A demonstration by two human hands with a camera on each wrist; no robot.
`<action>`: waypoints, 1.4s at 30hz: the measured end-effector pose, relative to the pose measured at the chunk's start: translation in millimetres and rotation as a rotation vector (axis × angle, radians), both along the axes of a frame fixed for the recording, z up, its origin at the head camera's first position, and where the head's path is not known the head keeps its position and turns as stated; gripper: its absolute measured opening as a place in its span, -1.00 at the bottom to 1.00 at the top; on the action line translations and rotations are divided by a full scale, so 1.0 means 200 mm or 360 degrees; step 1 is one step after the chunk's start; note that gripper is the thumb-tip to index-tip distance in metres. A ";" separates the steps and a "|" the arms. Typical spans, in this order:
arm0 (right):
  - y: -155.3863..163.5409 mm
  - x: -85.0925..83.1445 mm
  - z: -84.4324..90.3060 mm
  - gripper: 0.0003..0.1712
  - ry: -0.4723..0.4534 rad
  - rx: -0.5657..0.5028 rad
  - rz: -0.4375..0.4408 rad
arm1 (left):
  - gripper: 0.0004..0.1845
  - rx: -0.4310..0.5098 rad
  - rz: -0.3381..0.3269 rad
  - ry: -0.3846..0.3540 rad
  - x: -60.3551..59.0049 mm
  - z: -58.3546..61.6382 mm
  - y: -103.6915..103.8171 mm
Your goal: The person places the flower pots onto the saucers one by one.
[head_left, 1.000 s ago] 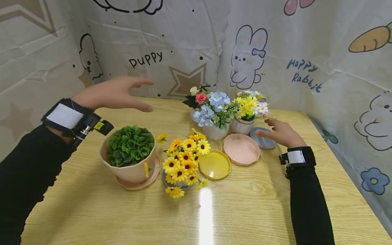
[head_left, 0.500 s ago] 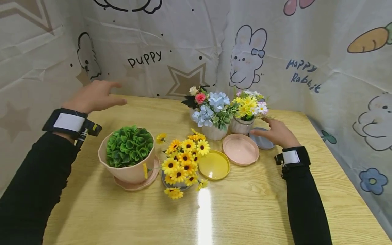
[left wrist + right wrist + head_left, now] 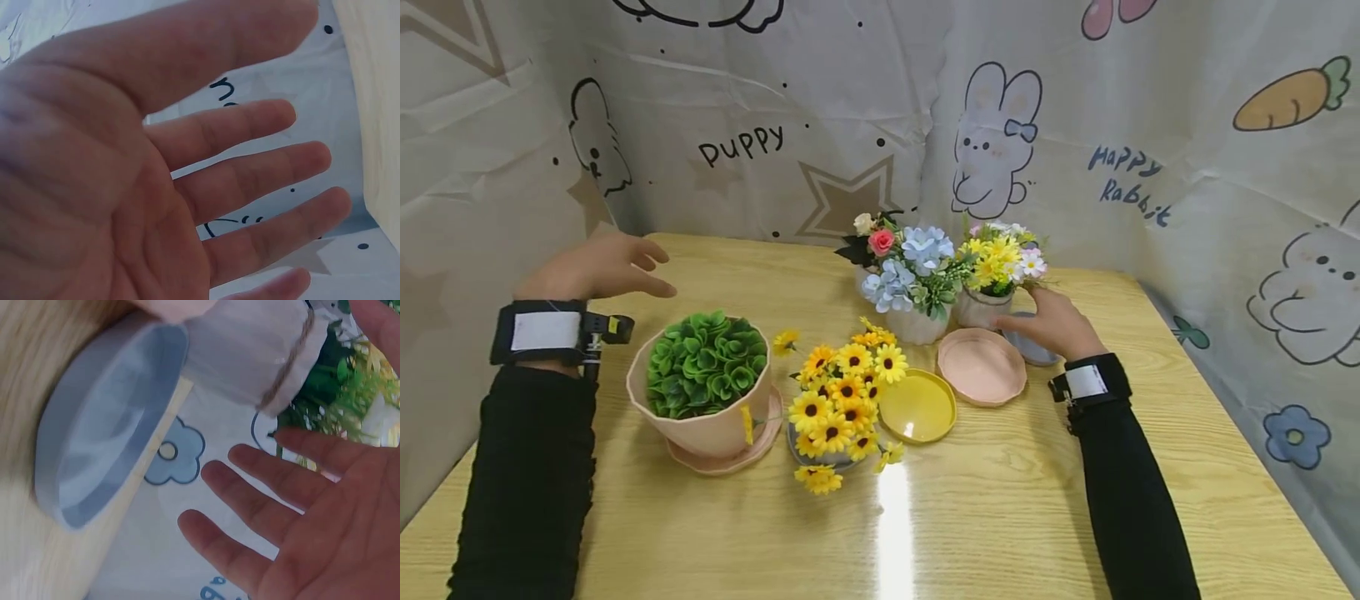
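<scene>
My right hand (image 3: 1063, 323) is beside a ribbed white pot (image 3: 981, 308) of yellow, white and pink artificial flowers (image 3: 995, 258). In the right wrist view, its fingers are spread close to the pot and the blue-grey saucer (image 3: 106, 425); nothing is held. The head view does not settle whether the fingertips touch the pot. Over the table's far left, my left hand (image 3: 597, 268) hovers with relaxed fingers and an empty palm (image 3: 156, 194). Nearest to it is a pink pot (image 3: 700, 429) of round green leaves (image 3: 709, 367), standing on a pink saucer (image 3: 730, 461).
Yellow daisy-like flowers (image 3: 846, 408) stand over a grey saucer in the middle. To their right lie a yellow saucer (image 3: 917, 407) and a pink saucer (image 3: 981, 367). Blue hydrangeas (image 3: 891, 285) and a red rose (image 3: 882, 242) stand behind. A printed curtain (image 3: 715, 92) encloses the table.
My left hand has drawn left and lower, away from above the leafy pot. My right hand has shifted slightly left toward the flower pot. The head view has turned a little.
</scene>
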State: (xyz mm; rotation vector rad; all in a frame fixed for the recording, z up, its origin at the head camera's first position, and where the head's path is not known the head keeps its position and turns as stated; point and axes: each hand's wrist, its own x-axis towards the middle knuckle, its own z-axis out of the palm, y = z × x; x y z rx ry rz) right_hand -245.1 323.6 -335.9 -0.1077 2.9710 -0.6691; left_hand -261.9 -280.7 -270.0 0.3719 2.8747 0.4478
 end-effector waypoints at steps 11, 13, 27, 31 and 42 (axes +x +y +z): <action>-0.02 -0.05 -0.04 0.46 0.0000 -0.0197 -0.0198 | -0.25 0.0215 0.0062 0.0043 0.00 -0.13 -0.02; -0.01 -0.05 -0.03 0.49 -0.0017 -0.0222 -0.0244 | -0.24 0.0224 0.0077 0.0060 0.00 -0.13 -0.03; -0.09 -0.09 -0.08 0.49 -0.0058 -0.0528 -0.0267 | -0.20 0.0167 0.0147 0.0065 0.03 -0.10 -0.05; -0.09 -0.10 -0.07 0.52 -0.0125 -0.0585 -0.0320 | -0.21 0.0144 0.0149 0.0050 0.03 -0.09 -0.05; -0.12 -0.12 -0.08 0.45 -0.0126 -0.0754 -0.0296 | -0.21 0.0137 0.0127 0.0086 0.06 -0.10 -0.06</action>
